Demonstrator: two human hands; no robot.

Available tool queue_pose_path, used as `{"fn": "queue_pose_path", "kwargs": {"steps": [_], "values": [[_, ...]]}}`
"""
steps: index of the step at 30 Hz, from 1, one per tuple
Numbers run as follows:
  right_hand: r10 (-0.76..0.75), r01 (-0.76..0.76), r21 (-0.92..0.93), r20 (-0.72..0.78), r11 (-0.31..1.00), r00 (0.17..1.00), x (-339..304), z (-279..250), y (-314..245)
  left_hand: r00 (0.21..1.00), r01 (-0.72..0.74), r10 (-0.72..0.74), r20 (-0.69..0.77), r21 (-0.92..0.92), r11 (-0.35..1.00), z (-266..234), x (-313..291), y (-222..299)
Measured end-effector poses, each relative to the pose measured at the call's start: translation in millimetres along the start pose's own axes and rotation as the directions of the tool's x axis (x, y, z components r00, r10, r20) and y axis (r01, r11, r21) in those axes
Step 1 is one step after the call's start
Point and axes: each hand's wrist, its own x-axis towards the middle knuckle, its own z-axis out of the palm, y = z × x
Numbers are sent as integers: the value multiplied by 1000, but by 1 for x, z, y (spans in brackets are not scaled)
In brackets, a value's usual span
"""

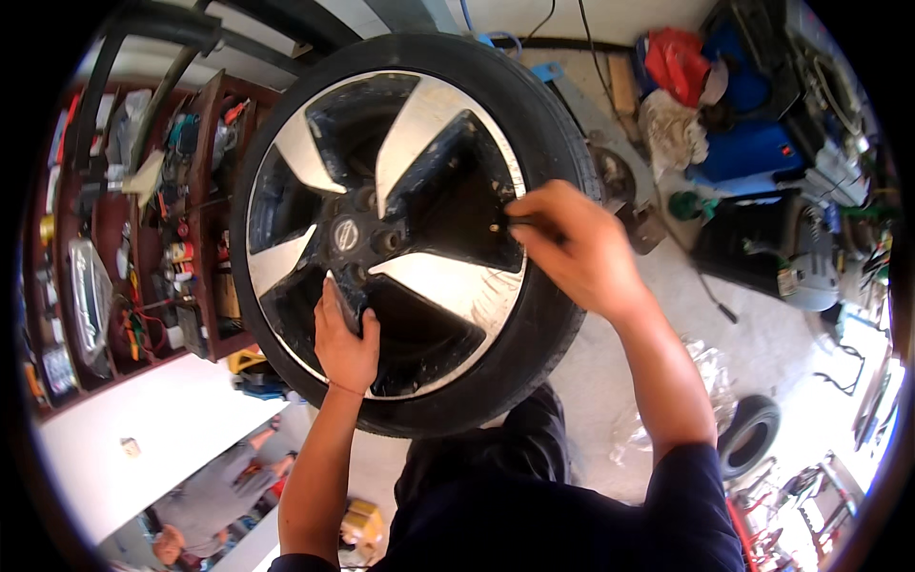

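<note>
A large wheel [448,286] with a black tyre [562,315] and a silver-and-black alloy rim faces me, upright or tilted in front of my legs. My left hand [345,348] lies on the rim's lower spoke just under the hub cap [345,234], its fingers stretched out and the thumb apart. At the rim's right edge, my right hand [577,243] is closed in a pinch, slightly smeared by motion. Close to its fingertips a small brass-coloured spot [495,228] shows on the dark rim. Something dark is between those fingers, too small to make out.
Dark red shelves [205,210] full of tools and parts stand at left. At right are a red bag [675,67], a blue box [743,153] and a black case [748,238]. Another tyre [750,436] lies on the floor. A person [214,500] appears lower left.
</note>
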Motion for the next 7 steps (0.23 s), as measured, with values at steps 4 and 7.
{"fn": "queue_pose_path", "kwargs": {"steps": [4,7], "values": [[163,-224,172,312,959,936,31,15,1,999,18,-19,-30,-34,999,-5,-5,-5],[229,-385,436,369,813,901,35,8,6,999,27,-27,-31,-19,999,-5,0,-8]]}}
